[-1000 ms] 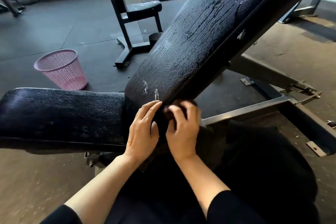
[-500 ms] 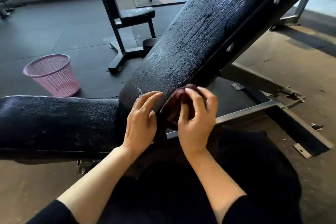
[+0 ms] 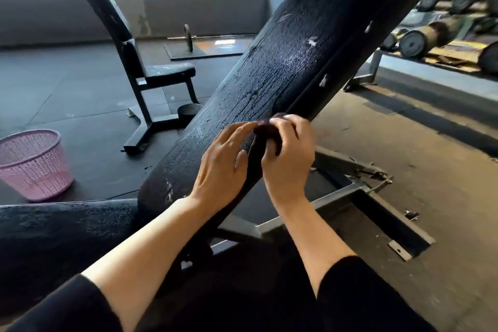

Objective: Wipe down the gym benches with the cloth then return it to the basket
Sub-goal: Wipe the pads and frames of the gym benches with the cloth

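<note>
A black incline bench backrest (image 3: 285,62) rises from lower left to upper right, its cracked padding wet and shiny. Its flat seat pad (image 3: 54,226) lies at the lower left. My right hand (image 3: 289,156) grips a small dark maroon cloth (image 3: 265,133) against the backrest's right edge. My left hand (image 3: 223,164) rests flat on the padding just left of the cloth, fingers straight. Most of the cloth is hidden under my fingers. A pink mesh basket (image 3: 32,164) stands on the floor at the far left.
A second black bench (image 3: 161,75) stands behind on dark rubber flooring. A barbell plate (image 3: 187,38) sits on a mat farther back. The bench's metal base frame (image 3: 358,197) spreads over the floor on the right. Dumbbells (image 3: 420,40) fill a rack at upper right.
Both hands have slid up the backrest's right edge with the cloth. My head has lifted, bringing the windows and dumbbell rack into view.
</note>
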`<act>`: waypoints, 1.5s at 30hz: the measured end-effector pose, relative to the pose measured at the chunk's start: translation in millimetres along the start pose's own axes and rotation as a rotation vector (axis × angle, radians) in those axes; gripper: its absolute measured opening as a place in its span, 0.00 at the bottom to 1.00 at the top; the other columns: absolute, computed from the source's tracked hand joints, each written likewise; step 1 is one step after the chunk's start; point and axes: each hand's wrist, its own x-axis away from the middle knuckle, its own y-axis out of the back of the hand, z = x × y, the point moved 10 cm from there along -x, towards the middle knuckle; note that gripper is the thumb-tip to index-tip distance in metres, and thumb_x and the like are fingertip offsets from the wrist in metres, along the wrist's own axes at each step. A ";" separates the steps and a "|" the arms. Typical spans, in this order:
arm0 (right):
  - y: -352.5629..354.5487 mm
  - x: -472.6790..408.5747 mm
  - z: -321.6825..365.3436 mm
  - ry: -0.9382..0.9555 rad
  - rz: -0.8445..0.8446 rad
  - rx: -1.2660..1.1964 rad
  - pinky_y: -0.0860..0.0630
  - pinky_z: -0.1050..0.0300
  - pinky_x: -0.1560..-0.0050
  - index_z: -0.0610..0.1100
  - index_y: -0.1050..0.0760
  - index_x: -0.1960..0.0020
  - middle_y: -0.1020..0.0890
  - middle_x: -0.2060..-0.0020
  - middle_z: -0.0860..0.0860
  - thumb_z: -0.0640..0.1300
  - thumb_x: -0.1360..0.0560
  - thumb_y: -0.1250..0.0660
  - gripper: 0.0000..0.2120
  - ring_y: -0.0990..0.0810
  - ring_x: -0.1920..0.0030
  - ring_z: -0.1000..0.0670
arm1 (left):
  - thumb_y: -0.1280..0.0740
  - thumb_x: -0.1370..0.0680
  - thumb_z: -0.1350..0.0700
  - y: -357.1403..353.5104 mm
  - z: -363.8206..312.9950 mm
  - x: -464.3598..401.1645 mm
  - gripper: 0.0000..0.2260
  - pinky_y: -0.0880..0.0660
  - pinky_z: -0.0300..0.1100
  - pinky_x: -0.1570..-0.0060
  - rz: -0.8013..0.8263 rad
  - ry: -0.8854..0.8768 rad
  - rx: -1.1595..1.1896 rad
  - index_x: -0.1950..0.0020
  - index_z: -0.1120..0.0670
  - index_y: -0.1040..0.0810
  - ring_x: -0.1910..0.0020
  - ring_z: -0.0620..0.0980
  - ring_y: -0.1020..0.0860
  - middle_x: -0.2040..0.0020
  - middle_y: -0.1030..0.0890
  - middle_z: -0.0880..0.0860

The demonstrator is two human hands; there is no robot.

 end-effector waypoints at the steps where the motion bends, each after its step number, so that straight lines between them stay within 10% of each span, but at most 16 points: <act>1: -9.7 17.2 5.3 0.027 0.071 0.009 0.26 0.52 0.43 0.40 0.20 0.48 0.21 0.46 0.44 0.32 0.30 0.30 0.12 0.24 0.46 0.44 | 0.40 0.27 0.69 -1.5 -0.8 -4.0 0.26 0.35 0.31 0.37 0.004 0.015 0.008 0.30 0.54 0.28 0.36 0.47 0.27 0.33 0.25 0.51; 6: 12.2 15.2 -4.3 -0.025 -0.007 -0.121 0.25 0.52 0.42 0.40 0.19 0.47 0.21 0.47 0.46 0.30 0.30 0.31 0.13 0.23 0.46 0.46 | 0.41 0.25 0.61 -0.8 -13.6 -8.7 0.22 0.31 0.40 0.36 0.017 -0.034 0.005 0.30 0.54 0.27 0.35 0.48 0.27 0.34 0.25 0.51; 12: 4.7 8.1 -22.1 -0.051 0.019 0.003 0.23 0.46 0.46 0.39 0.20 0.47 0.22 0.48 0.43 0.30 0.33 0.30 0.15 0.23 0.49 0.43 | 0.41 0.26 0.65 -19.1 -11.2 -20.6 0.24 0.44 0.19 0.38 0.131 0.010 -0.011 0.31 0.57 0.27 0.34 0.48 0.28 0.32 0.25 0.52; 26: -1.7 26.2 -33.4 -0.098 0.117 -0.035 0.22 0.50 0.49 0.41 0.18 0.48 0.21 0.52 0.47 0.33 0.31 0.26 0.13 0.23 0.52 0.46 | 0.43 0.34 0.63 -19.7 2.1 -32.3 0.25 0.27 0.44 0.41 0.070 0.085 -0.001 0.41 0.51 0.20 0.44 0.47 0.22 0.42 0.20 0.45; 41: 13.5 -12.6 -48.0 -0.107 0.047 -0.103 0.26 0.59 0.47 0.41 0.19 0.49 0.21 0.52 0.46 0.33 0.31 0.26 0.11 0.22 0.52 0.46 | 0.39 0.31 0.62 -26.5 -6.1 -49.9 0.23 0.35 0.29 0.39 0.112 0.003 -0.029 0.37 0.53 0.21 0.42 0.44 0.25 0.40 0.22 0.47; 45: 8.3 -10.8 -47.7 -0.121 0.037 -0.052 0.26 0.58 0.46 0.40 0.20 0.48 0.21 0.50 0.46 0.32 0.32 0.26 0.13 0.23 0.50 0.46 | 0.39 0.31 0.62 -26.2 -5.5 -53.4 0.23 0.31 0.39 0.37 0.116 0.008 -0.025 0.37 0.53 0.22 0.41 0.46 0.24 0.40 0.22 0.47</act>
